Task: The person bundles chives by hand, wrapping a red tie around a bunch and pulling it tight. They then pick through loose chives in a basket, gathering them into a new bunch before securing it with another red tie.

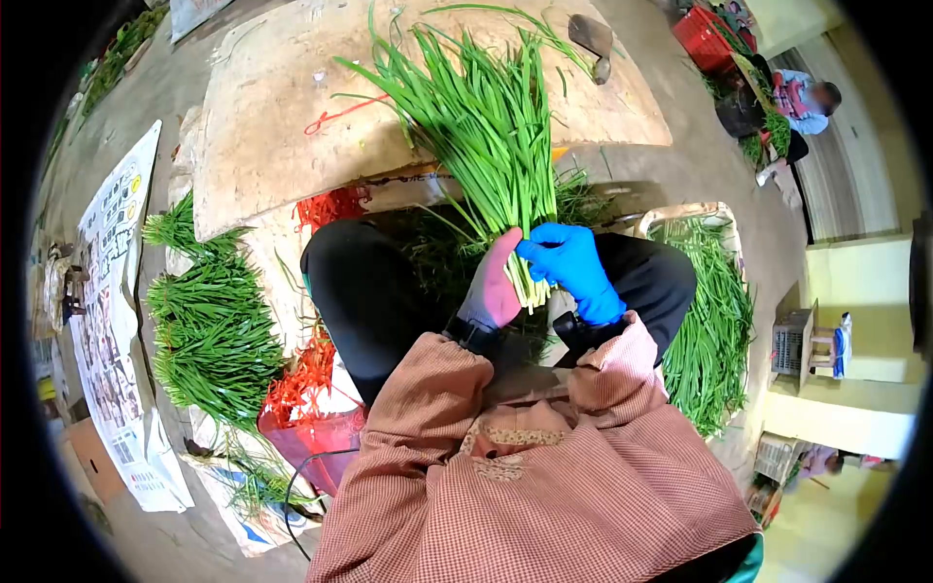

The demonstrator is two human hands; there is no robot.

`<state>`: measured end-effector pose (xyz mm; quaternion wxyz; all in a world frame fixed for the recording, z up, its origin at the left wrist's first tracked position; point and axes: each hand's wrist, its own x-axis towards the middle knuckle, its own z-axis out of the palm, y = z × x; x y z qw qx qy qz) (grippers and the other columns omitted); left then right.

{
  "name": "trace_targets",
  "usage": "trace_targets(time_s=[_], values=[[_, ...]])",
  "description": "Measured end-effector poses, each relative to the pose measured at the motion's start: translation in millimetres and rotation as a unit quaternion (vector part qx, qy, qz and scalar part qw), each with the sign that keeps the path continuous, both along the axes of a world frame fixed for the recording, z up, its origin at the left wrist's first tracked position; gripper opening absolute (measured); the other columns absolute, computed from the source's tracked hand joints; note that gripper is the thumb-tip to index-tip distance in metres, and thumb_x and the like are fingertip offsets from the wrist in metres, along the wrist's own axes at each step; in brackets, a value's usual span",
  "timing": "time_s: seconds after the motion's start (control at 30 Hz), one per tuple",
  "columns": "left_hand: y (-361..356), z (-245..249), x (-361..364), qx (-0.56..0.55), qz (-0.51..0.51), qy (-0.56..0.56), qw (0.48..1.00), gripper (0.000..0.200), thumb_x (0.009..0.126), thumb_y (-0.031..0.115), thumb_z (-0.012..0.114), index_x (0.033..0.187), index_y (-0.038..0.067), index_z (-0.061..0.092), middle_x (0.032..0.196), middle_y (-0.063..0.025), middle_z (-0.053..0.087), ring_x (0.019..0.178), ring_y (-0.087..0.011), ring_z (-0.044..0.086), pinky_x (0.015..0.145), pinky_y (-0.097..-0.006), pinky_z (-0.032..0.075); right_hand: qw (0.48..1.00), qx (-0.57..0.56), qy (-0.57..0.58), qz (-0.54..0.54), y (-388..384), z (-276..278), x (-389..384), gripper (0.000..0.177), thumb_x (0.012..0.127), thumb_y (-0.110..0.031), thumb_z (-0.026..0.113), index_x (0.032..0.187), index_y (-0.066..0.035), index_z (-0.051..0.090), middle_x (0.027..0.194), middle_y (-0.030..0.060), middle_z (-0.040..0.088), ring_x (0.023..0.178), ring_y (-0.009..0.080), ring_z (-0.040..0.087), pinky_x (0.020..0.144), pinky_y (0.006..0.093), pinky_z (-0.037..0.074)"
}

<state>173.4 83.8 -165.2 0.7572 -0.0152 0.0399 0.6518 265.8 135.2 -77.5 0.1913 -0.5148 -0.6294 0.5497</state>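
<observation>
A thick bunch of garlic chives lies with its leaves over the wooden board and its pale stem ends toward my lap. My left hand, in a pink and grey glove, is wrapped around the stems from the left. On the other side, my right hand, in a blue glove, grips the same stems near their lower ends, its fingers close to my left thumb. A red tie rests on the board left of the leaves. At the board's far right lies a cleaver-like blade.
Tied chive bundles are stacked at my left, by a red container of red ties. A basket of loose chives stands at my right. Another person sits at far right near a red crate.
</observation>
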Motion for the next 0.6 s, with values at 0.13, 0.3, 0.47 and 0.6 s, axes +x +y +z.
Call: trace_targets(time_s=[0.13, 0.3, 0.47, 0.6], values=[[4.2, -9.2, 3.9, -0.071, 0.002, -0.001, 0.997, 0.035, 0.091, 0.031, 0.042, 0.110, 0.003, 0.050, 0.095, -0.0116, 0.060, 0.082, -0.0230, 0.058, 0.069, -0.0381, 0.048, 0.993, -0.063, 0.090, -0.035, -6.1, 4.1, 3.5, 0.015, 0.077, -0.016, 0.067, 0.072, -0.002, 0.063, 0.055, 0.0020, 0.056, 0.045, 0.0052, 0.049, 0.040, 0.0195, 0.036], [10.0, -2.4, -0.9, -0.052, -0.045, -0.051, 0.996, 0.044, 0.092, 0.034, 0.035, 0.117, 0.000, 0.045, 0.105, -0.0165, 0.057, 0.093, -0.0280, 0.058, 0.081, -0.0443, 0.047, 0.990, -0.049, 0.115, -0.072, -27.7, 45.9, 7.9, 0.007, 0.074, -0.005, 0.067, 0.074, 0.001, 0.062, 0.056, 0.0040, 0.056, 0.043, 0.0066, 0.049, 0.040, 0.0189, 0.037], [6.3, 4.5, -4.4, 0.029, -0.050, 0.030, 0.998, 0.053, 0.089, 0.040, 0.040, 0.123, 0.000, 0.042, 0.112, -0.0187, 0.053, 0.099, -0.0315, 0.055, 0.084, -0.0459, 0.046, 0.950, 0.104, 0.195, -0.221, -2.3, 67.9, 71.3, 0.012, 0.079, -0.009, 0.061, 0.083, 0.002, 0.062, 0.062, 0.0023, 0.057, 0.045, 0.0058, 0.046, 0.040, 0.0188, 0.033], [6.7, 8.3, -5.2, 0.058, -0.051, 0.032, 0.997, 0.061, 0.084, 0.044, 0.050, 0.125, 0.000, 0.040, 0.114, -0.0187, 0.052, 0.100, -0.0306, 0.054, 0.084, -0.0458, 0.046, 0.982, 0.105, 0.012, -0.155, 11.5, 46.2, 88.7, 0.023, 0.084, -0.013, 0.057, 0.100, 0.003, 0.061, 0.078, 0.0074, 0.065, 0.048, 0.0095, 0.052, 0.047, 0.0199, 0.041]])
